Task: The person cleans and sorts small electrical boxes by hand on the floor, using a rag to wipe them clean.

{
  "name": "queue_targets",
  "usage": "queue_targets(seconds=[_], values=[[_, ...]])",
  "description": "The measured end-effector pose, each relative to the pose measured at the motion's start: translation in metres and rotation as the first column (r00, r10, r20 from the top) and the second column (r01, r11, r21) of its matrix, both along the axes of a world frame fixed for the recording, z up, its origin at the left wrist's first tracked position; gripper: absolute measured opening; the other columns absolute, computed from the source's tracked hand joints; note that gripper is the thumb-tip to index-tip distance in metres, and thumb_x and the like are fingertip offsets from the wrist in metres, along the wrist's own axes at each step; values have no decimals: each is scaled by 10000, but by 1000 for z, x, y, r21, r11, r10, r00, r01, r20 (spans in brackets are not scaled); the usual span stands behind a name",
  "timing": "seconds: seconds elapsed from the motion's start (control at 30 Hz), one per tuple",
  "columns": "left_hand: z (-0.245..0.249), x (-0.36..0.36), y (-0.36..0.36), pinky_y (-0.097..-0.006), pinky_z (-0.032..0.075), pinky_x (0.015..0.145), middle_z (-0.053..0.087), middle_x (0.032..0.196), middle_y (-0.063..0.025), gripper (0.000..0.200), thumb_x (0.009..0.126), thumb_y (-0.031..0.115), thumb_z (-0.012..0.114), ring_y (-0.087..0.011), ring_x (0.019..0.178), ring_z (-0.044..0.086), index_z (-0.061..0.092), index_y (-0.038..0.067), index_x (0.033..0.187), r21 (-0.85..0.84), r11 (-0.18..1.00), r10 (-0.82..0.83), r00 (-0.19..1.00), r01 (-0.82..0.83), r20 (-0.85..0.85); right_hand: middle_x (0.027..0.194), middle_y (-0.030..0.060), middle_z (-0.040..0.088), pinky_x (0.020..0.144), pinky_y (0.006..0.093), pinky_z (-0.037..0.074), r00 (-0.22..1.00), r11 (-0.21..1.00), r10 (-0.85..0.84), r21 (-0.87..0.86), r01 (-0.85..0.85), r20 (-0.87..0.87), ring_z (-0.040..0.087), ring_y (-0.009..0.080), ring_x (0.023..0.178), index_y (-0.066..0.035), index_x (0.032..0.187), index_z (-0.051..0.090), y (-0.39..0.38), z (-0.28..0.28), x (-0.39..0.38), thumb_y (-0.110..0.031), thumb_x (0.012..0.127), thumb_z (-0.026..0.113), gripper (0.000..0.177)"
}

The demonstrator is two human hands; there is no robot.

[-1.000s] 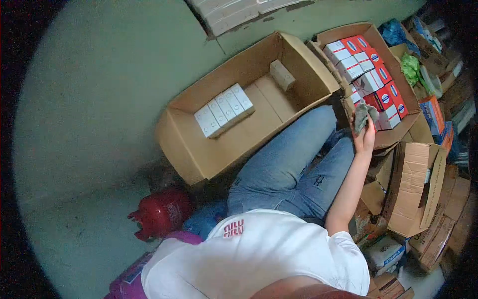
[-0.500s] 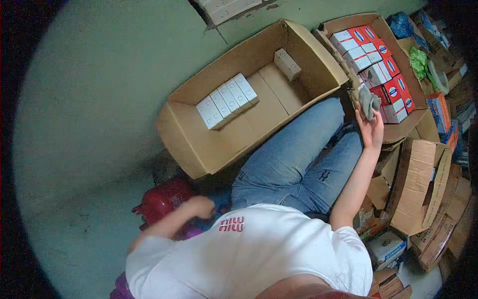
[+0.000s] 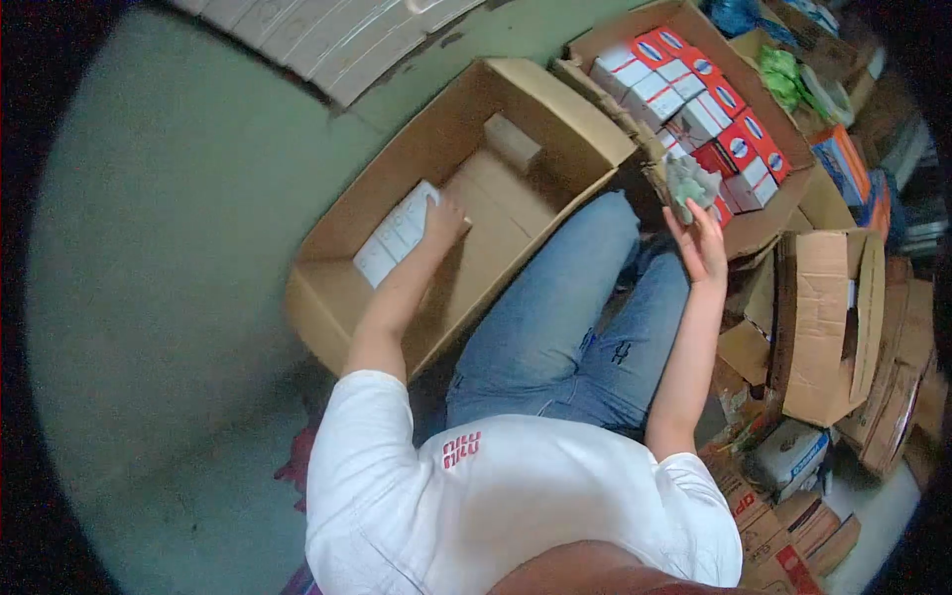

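The dim, grainy view curves into black corners (fisheye-style), with soft shadow darkening the green wall.

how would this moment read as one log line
left hand: at white boxes inside open carton; right hand: at grey cloth; grips: unclear; nearby: red-and-white boxes

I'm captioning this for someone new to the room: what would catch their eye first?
Probably the red-and-white boxes in the smaller carton at upper right. Next, the left hand at the row of white boxes inside the large open carton beside the person's legs. Then the crumpled grey cloth against the right hand.
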State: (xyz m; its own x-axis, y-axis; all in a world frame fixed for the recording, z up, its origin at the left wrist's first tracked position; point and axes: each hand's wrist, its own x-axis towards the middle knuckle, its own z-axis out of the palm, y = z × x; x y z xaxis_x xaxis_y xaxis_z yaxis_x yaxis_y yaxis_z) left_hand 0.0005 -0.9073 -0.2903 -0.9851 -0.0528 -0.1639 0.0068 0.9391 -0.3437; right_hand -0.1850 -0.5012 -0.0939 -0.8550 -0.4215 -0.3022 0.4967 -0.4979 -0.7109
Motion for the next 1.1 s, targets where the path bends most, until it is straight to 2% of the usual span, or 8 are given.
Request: queue_targets(seconds=[0.2,0.27,0.47,0.57,0.77,0.9,0.97,1.1], values=[[128,-21,17,-423,451,853,650,1005,-60,196,757,284,651,-250,1011,580,700,142,883,204,965,89,934,-167,345,1212,132,547,905,398,487,999,998,-34,-54,36,33,556,310,1108,-41,1234,455,4,-10,-7,-139,911,557,353],[170,-25,13,-353,477,684,663,785,-152,322,733,371,676,-243,780,631,697,75,857,511,852,49,989,-114,138,1193,127,555,857,363,519,998,997,-55,-52,57,36,582,298,1059,-36,1227,456,4,-5,-8,-142,913,559,347],[273,-55,38,-242,363,550,542,637,9,334,882,367,588,-84,597,464,629,41,820,992,-63,562,817,-112,128,1153,103,575,827,292,501,960,941,-211,226,251,-186,586,195,1006,-4,1233,477,-4,-21,-18,-104,881,598,385],[315,-106,97,-222,300,498,475,634,72,329,916,340,557,-35,567,391,612,50,771,958,-63,665,728,279,-168,1136,83,588,858,270,447,838,819,-282,338,464,-468,562,151,1002,5,1178,551,-21,-3,-29,-109,854,630,352],[294,-235,187,-200,271,434,443,576,66,446,956,400,482,-22,502,362,549,67,666,884,-181,417,848,430,-327,1238,130,524,968,354,380,418,593,-224,217,775,-880,485,248,1166,-46,1068,660,-42,92,-55,-294,826,682,346],[285,-287,239,-211,322,442,447,520,43,665,947,577,312,-38,468,405,558,40,643,891,-361,479,875,275,-76,1206,154,536,933,409,428,221,447,-17,190,874,-975,530,316,1104,-87,1012,687,-46,97,-84,-149,804,676,218],[283,-304,265,-217,330,468,469,533,32,682,942,591,306,-43,497,415,571,30,658,864,-392,564,824,317,-46,1177,157,544,919,412,436,400,605,-87,271,749,-912,534,333,1092,-103,1052,665,-40,91,-91,-106,795,655,257],[254,-338,296,-236,291,473,453,562,48,602,950,532,363,-55,522,391,535,46,639,846,-421,635,772,327,18,1057,132,608,852,394,449,413,301,24,400,866,-910,566,307,990,-28,1069,619,-13,70,-130,-87,792,632,284]])
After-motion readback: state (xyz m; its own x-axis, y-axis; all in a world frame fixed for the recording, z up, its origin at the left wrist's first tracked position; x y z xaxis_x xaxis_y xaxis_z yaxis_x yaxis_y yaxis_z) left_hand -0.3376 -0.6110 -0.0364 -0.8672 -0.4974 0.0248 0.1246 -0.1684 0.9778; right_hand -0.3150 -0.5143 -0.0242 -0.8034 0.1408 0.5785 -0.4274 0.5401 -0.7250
